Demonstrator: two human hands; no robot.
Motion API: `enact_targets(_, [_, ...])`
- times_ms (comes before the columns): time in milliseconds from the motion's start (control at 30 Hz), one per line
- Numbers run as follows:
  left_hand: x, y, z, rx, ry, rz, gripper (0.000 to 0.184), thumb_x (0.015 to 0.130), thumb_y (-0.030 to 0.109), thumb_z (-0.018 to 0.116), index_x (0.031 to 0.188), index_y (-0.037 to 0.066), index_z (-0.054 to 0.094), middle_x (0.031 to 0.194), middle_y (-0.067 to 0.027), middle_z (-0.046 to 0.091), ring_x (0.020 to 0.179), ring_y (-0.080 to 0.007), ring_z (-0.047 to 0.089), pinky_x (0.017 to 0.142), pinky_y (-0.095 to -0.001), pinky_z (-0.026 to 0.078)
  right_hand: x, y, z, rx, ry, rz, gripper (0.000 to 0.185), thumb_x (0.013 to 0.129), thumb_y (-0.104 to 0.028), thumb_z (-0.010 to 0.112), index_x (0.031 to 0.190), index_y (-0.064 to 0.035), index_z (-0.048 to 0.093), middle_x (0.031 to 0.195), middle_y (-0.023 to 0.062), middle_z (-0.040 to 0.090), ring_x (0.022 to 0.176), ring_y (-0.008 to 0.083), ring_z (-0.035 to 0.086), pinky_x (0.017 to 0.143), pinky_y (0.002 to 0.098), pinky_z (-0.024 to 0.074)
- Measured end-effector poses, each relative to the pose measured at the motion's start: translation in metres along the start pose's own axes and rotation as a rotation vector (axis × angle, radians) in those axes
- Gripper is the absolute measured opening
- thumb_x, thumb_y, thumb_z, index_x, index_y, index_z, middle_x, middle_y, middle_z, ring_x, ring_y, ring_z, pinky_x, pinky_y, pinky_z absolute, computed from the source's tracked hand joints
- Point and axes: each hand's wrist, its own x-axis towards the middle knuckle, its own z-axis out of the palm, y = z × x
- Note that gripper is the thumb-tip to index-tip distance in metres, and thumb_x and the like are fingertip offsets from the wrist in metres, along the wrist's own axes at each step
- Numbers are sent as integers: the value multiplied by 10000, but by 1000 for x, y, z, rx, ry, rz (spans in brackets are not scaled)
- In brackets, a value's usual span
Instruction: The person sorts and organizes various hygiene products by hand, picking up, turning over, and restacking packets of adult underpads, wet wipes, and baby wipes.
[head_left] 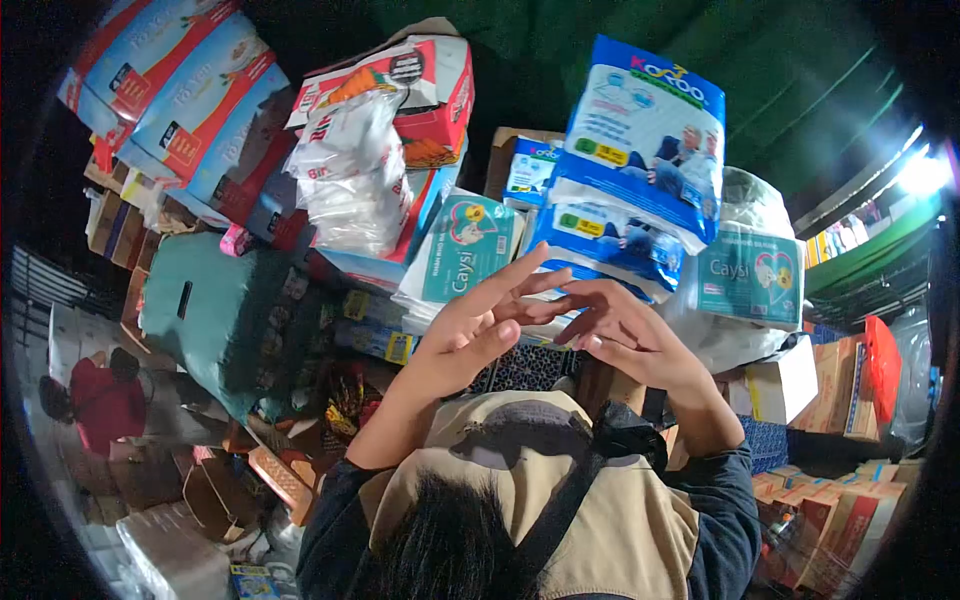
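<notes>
My left hand (pixel 468 338) is raised in front of my chest, fingers stretched out and apart. Facing it, my right hand (pixel 640 335) has its fingers extended and slightly bent. The fingertips overlap in the view; whether they touch I cannot tell. Nothing shows in either hand. Just beyond the fingers stand a green Caysi dry-wipe pack (pixel 466 250) and blue-and-white Kokoo diaper packs (pixel 640 140) stacked on one another. A second Caysi pack (pixel 750 275) sits to the right, in front of a clear plastic bag (pixel 755 205).
Plastic-wrapped white packs (pixel 350 180) lean on a red carton (pixel 450 95) at the back. Blue To Yen cartons (pixel 185 100) are stacked at left, above a green stool (pixel 205 310). Brown boxes (pixel 835 385) and a red bag (pixel 880 375) stand at right.
</notes>
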Motion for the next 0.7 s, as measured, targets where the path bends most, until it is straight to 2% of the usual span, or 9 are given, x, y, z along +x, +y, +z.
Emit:
enact_targets(233, [-34, -16, -64, 51, 95, -33, 679, 925, 391, 493, 1433, 19, 238, 1336, -238, 438, 1144, -337, 533, 971, -413, 407, 42, 72, 10, 75, 36, 174, 411, 948, -157, 508, 1309, -2, 387, 1171, 59, 546, 991, 109, 530, 858, 271, 451])
enact_targets(300, [-42, -26, -83, 86, 207, -70, 641, 941, 362, 473, 1429, 15, 244, 1324, -234, 452, 1144, -320, 536, 974, -395, 410, 52, 93, 15, 64, 46, 193, 409, 950, -181, 511, 1310, -23, 399, 1157, 52, 558, 983, 109, 537, 849, 258, 455])
enact_targets(333, [-45, -35, -96, 28, 243, -89, 565, 954, 250, 493, 1421, 19, 274, 1318, -192, 462, 1157, -266, 518, 984, -369, 395, 57, 105, 16, 80, 73, 244, 435, 948, -190, 513, 1315, -4, 373, 1178, 82, 547, 997, 136, 555, 865, 284, 458])
enact_targets(367, [-48, -43, -108, 27, 248, -91, 565, 954, 250, 493, 1421, 19, 274, 1318, -192, 462, 1157, -266, 518, 984, -369, 395, 62, 121, 17, 96, 99, 296, 463, 947, -200, 516, 1321, 15, 347, 1200, 112, 536, 1010, 163, 573, 881, 309, 461])
enact_targets(433, [-54, -58, -128, 118, 391, -145, 515, 950, 251, 489, 1394, 34, 346, 1308, -190, 484, 1142, -268, 543, 980, -361, 404, 71, 162, 16, 98, 110, 307, 459, 938, -203, 532, 1327, -29, 362, 1157, 91, 557, 1009, 157, 570, 870, 314, 465])
enact_targets(567, [-69, -114, -185, 117, 607, -256, 442, 938, 241, 530, 1322, 36, 456, 1237, -136, 555, 1099, -219, 561, 933, -325, 422, 91, 226, 13, 79, 191, 552, 455, 906, -260, 582, 1300, -110, 411, 1070, 55, 581, 1028, 147, 550, 839, 284, 453])
enact_targets(633, [-76, -134, -205, 168, 633, -302, 458, 934, 253, 540, 1320, 22, 452, 1226, -139, 559, 1104, -199, 549, 930, -307, 415, 101, 266, 12, -282, 269, 687, 519, 865, -333, 619, 1277, -84, 425, 1112, 64, 573, 1031, 172, 551, 854, 296, 437])
enact_targets(667, [-80, -143, -213, 216, 654, -350, 474, 931, 265, 549, 1318, 9, 448, 1216, -142, 562, 1108, -178, 537, 926, -288, 409, 103, 314, -1, -403, 274, 723, 659, 809, -410, 656, 1318, -78, 400, 1219, 94, 517, 1066, 205, 526, 859, 334, 437])
enact_targets(700, [-83, -151, -221, 219, 658, -351, 474, 931, 265, 549, 1318, 9, 448, 1216, -142, 562, 1108, -178, 537, 926, -288, 409, 104, 307, 6, -402, 269, 722, 659, 809, -410, 656, 1318, -78, 400, 1219, 94, 517, 1066, 205, 526, 859, 334, 437])
